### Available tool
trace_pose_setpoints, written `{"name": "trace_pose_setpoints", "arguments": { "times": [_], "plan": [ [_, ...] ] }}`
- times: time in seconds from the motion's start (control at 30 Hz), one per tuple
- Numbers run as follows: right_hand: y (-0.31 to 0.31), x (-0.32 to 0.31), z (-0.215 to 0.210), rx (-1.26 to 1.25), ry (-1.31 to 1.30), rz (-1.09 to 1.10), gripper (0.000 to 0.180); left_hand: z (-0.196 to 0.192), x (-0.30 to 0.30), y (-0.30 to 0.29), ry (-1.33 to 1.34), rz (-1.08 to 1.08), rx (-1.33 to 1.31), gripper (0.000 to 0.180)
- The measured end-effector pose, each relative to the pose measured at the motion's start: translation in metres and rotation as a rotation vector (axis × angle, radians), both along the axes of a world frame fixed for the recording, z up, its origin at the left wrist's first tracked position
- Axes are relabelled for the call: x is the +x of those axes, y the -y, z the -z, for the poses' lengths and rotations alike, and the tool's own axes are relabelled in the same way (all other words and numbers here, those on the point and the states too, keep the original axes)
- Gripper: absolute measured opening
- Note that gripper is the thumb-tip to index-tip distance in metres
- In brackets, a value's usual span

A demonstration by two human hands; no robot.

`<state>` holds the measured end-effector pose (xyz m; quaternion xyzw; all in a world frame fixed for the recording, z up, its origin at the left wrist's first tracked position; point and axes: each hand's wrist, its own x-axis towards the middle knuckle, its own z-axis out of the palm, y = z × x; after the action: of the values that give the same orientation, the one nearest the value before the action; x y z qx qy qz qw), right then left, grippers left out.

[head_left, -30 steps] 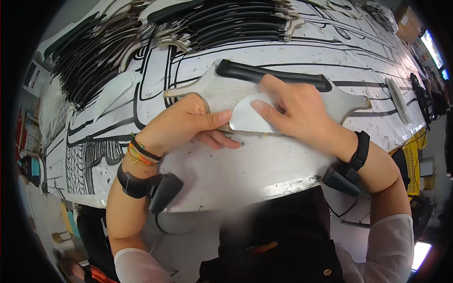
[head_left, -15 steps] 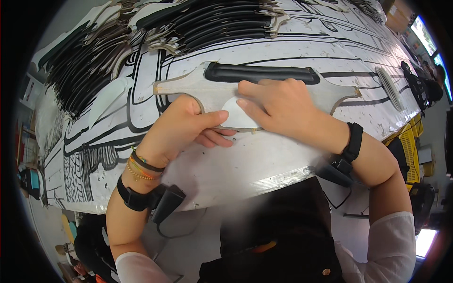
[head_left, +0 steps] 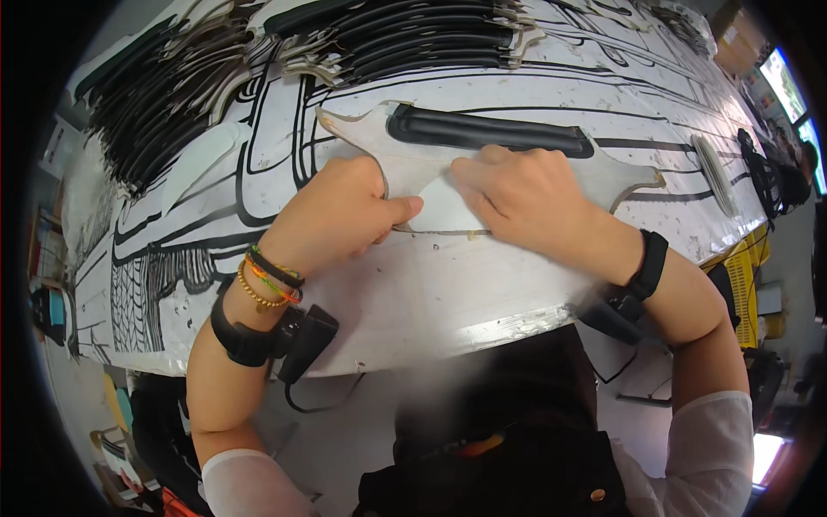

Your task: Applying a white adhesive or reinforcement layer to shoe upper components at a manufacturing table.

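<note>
A flat pale cut-out piece (head_left: 366, 138) with a long black padded strip (head_left: 487, 131) along its far side lies on the white worktable (head_left: 413, 293). On its near edge sits a small white curved piece (head_left: 444, 209). My left hand (head_left: 340, 211) presses down at the small piece's left edge, thumb pointing right onto it. My right hand (head_left: 517, 194) lies flat over the small piece's right part, fingers spread on it and on the pale cut-out. Both wrists carry black bands with small devices.
Rows of stacked black-and-pale cut pieces (head_left: 172, 77) run along the table's far side. The tabletop is marked with black painted outlines. A yellow crate (head_left: 745, 276) stands to the right below the table edge. A screen (head_left: 788, 82) glows at far right.
Both hands stay on the small white piece; the right hand has shifted slightly left over it and the left thumb has pressed further onto it. My view has moved a little closer.
</note>
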<state>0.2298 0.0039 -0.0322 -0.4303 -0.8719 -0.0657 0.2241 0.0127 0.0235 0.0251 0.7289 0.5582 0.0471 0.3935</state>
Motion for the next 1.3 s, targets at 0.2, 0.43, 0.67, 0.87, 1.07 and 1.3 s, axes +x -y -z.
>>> {"name": "trace_pose_setpoints", "arguments": {
  "times": [0.2,0.43,0.67,0.87,1.07,1.3],
  "plan": [
    [0.003,0.001,-0.002,-0.007,0.047,-0.016,0.006,-0.004,0.005,0.001,-0.072,0.045,0.017,0.05],
    [0.01,0.002,-0.004,-0.003,0.07,-0.114,0.009,0.002,0.0,0.016,-0.248,0.18,0.41,0.047],
    [0.025,0.012,-0.019,-0.083,0.26,-0.122,0.009,-0.004,-0.013,0.017,-0.39,0.24,0.196,0.055],
    [0.012,0.031,-0.024,-0.138,0.231,-0.229,0.007,-0.02,-0.015,0.027,-0.001,0.495,0.312,0.027],
    [-0.02,0.05,-0.03,-0.647,-0.074,-0.436,0.022,0.021,0.014,0.03,0.283,0.631,0.655,0.033],
    [-0.029,0.064,-0.037,-1.27,-0.53,-0.408,0.033,0.027,0.019,0.032,0.197,0.756,0.608,0.051]
  ]
}}
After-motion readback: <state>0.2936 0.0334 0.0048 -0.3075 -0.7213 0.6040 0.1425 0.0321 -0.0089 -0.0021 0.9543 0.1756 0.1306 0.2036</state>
